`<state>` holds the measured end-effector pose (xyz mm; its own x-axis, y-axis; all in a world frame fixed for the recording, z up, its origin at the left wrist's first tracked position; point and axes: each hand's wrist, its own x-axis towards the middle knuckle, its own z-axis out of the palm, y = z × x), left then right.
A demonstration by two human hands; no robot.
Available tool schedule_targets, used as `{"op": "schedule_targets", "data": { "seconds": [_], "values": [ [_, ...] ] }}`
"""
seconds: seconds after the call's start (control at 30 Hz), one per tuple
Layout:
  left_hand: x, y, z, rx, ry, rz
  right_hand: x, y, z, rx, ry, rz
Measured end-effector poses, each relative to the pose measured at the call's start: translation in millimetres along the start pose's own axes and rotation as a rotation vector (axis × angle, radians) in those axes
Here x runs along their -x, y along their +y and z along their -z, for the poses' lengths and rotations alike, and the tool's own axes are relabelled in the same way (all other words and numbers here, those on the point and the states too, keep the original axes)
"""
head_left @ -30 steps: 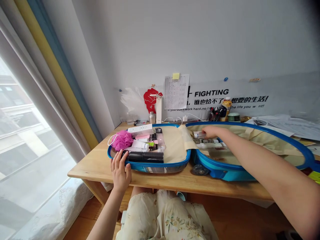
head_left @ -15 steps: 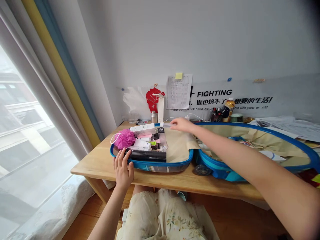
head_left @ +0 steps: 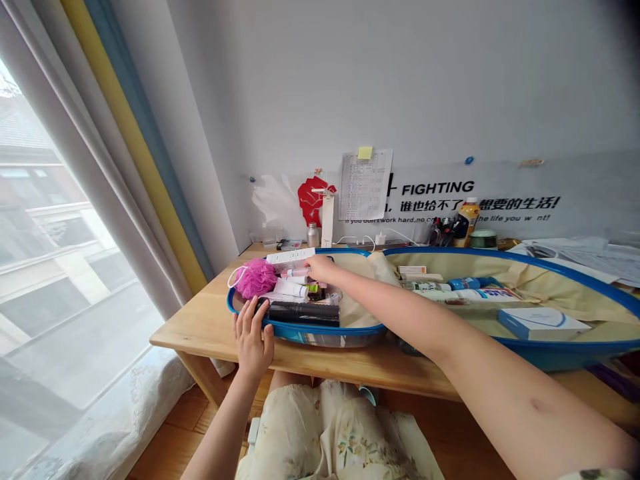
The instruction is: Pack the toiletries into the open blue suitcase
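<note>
An open blue suitcase lies on the wooden table, its left half packed with toiletries and its right half lined in beige. My left hand rests on the left half's near rim, fingers spread by a black tube. My right hand reaches across into the left half, fingers curled over small tubes next to a white box; whether it grips one is hidden. A pink bath pouf sits at the far left.
The right half holds a blue-white box and several tubes. Along the wall stand a yellow bottle, a white lamp and a small can. Papers lie at the right. Curtains hang left.
My right hand left the right half of the suitcase, crossed the middle and came down among the items in the left half. My left hand stayed on the rim.
</note>
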<state>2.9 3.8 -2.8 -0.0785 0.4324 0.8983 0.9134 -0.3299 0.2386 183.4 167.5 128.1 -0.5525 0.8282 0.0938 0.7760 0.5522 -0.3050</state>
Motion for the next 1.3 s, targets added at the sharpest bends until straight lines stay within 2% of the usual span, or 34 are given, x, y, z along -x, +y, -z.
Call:
{"op": "schedule_targets", "data": {
  "seconds": [0.17,0.3,0.37,0.47,0.57,0.7,0.83,1.03,1.3],
  "values": [
    [0,-1,-0.3,0.006,-0.002,0.001,8,3,9,-0.237,0.06,0.045],
    [-1,0,-0.1,0.007,0.002,-0.002,22,24,45,-0.397,0.125,0.063],
    [-1,0,0.1,0.01,0.009,-0.006,32,48,68,-0.434,0.169,0.035],
    [-1,1,0.4,0.009,0.011,-0.013,55,99,99,-0.424,0.251,-0.067],
    [-1,1,0.2,0.007,0.011,-0.014,84,156,116,-0.321,0.276,-0.221],
    [-1,0,0.1,0.007,0.012,-0.009,121,215,113,-0.08,0.17,-0.407],
    [-1,0,0.7,0.002,0.006,-0.015,140,245,98,0.114,0.051,-0.481],
    [-1,-1,0.9,-0.001,0.008,-0.011,136,259,83,0.242,-0.015,-0.512],
    [1,-1,0.4,0.017,-0.01,0.024,119,257,75,0.275,-0.079,-0.516]
  ]
}}
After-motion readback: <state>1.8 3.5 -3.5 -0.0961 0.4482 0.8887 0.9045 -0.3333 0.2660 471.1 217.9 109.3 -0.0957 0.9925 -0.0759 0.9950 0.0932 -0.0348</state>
